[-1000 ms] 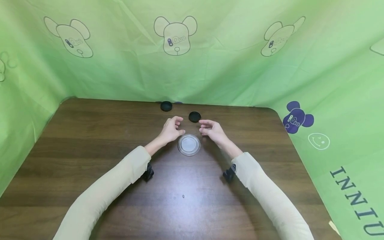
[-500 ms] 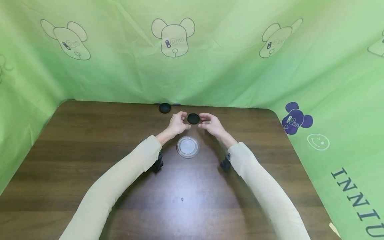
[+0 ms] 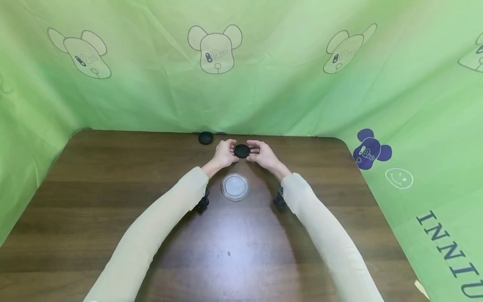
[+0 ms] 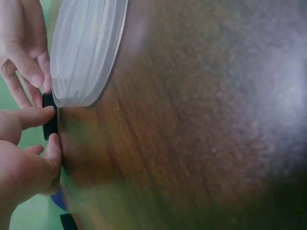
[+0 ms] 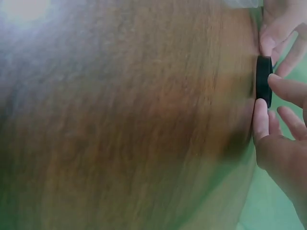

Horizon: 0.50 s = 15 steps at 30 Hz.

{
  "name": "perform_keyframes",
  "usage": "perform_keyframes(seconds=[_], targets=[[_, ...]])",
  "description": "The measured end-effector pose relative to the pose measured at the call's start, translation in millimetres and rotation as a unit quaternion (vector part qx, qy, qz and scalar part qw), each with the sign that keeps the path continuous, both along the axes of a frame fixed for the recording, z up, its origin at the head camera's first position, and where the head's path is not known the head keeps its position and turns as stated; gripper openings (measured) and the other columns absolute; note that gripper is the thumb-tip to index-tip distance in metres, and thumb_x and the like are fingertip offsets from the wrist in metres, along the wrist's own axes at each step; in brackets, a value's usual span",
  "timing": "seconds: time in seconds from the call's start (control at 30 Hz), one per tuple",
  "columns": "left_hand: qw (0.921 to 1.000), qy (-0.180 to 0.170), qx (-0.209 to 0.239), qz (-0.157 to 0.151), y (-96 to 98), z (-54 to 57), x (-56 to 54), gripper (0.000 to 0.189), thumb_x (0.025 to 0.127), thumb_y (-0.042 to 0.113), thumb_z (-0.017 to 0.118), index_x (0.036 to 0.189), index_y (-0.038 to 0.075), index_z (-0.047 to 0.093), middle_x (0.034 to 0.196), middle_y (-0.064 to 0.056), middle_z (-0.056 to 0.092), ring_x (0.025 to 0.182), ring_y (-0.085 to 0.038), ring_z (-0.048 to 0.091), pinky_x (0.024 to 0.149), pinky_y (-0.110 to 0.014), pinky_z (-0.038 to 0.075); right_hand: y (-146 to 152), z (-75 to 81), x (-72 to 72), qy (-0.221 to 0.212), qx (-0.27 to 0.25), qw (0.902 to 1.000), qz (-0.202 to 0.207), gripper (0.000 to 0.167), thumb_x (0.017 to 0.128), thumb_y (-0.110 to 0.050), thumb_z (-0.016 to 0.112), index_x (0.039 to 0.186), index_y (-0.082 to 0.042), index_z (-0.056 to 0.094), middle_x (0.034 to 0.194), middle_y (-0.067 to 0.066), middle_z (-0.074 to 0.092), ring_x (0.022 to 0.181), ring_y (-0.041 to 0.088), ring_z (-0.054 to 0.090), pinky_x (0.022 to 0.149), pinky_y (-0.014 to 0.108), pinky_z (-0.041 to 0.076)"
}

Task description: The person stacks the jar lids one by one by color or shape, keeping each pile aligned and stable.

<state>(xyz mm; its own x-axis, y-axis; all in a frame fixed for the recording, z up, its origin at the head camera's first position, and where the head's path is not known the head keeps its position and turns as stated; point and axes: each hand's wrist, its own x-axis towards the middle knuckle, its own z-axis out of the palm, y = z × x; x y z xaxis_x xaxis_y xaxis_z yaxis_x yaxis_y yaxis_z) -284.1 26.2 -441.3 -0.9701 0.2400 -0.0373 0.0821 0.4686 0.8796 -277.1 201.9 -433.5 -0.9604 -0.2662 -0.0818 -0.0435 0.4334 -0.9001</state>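
Note:
A flat black disc (image 3: 242, 151) with a raised rim lies on the table near its far edge, between both hands. My left hand (image 3: 225, 154) holds its left side, thumb and fingers bent about the rim. From the other side my right hand (image 3: 263, 155) grips it; the right wrist view shows a thumb and a finger on the disc (image 5: 264, 81). Closer to me stands a round clear plastic container (image 3: 235, 187), touched by neither hand. Its ridged side shows large in the left wrist view, where the disc (image 4: 50, 116) is partly covered by fingers.
A second black disc (image 3: 205, 138) lies at the table's far edge, left of the hands. The brown wooden table (image 3: 113, 201) meets a green printed cloth (image 3: 158, 96) at its back and sides. A tiny speck (image 3: 228, 253) lies nearer me.
Both hands have moved away from beside the clear container to the near black disc and closed in on it from either side. The head view has shifted slightly.

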Motion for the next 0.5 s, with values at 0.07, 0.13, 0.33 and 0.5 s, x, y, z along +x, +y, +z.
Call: perform_keyframes(seconds=[0.07, 0.13, 0.33, 0.5], targets=[[1.0000, 0.004, -0.007, 0.000, 0.3, -0.7, -2.9, 0.063, 0.074, -0.011, 0.074, 0.133, -0.006, 0.051, 0.117, -0.022, 0.056, 0.104, -0.029, 0.060, 0.089, -0.027, 0.050, -2.3, 0.3, -2.1, -0.001, 0.009, 1.0000, 0.000, 0.062, 0.081, 0.016, 0.063, 0.139, 0.011, 0.041, 0.135, 0.030, 0.047, 0.119, 0.041, 0.049, 0.101, 0.043, 0.042], [0.9998, 0.013, -0.016, -0.001, 1.2, -1.1, -5.4, 0.060, 0.075, -0.010, 0.073, 0.132, -0.006, 0.052, 0.116, -0.022, 0.059, 0.104, -0.029, 0.061, 0.089, -0.028, 0.050, -4.6, 0.8, -3.3, 0.000, 0.019, 0.9998, -0.005, 0.059, 0.081, 0.016, 0.062, 0.137, 0.011, 0.043, 0.133, 0.030, 0.049, 0.118, 0.040, 0.051, 0.100, 0.041, 0.043], [0.9978, 0.041, -0.051, 0.005, 4.2, -2.1, -6.3, 0.050, 0.077, -0.005, 0.073, 0.124, -0.007, 0.059, 0.110, -0.020, 0.066, 0.098, -0.026, 0.065, 0.090, -0.029, 0.048, -9.7, 1.9, -1.7, -0.001, 0.033, 0.9990, -0.028, 0.054, 0.082, 0.016, 0.061, 0.134, 0.013, 0.046, 0.128, 0.031, 0.052, 0.113, 0.039, 0.053, 0.098, 0.040, 0.044], [0.9978, 0.040, -0.053, 0.012, 4.6, -2.7, -2.6, 0.048, 0.078, -0.003, 0.074, 0.124, -0.006, 0.060, 0.111, -0.019, 0.065, 0.100, -0.026, 0.064, 0.091, -0.029, 0.048, -11.0, -2.8, -1.8, 0.005, 0.045, 0.9980, -0.043, 0.050, 0.083, 0.014, 0.061, 0.132, 0.011, 0.050, 0.124, 0.029, 0.055, 0.110, 0.037, 0.056, 0.095, 0.037, 0.047]])
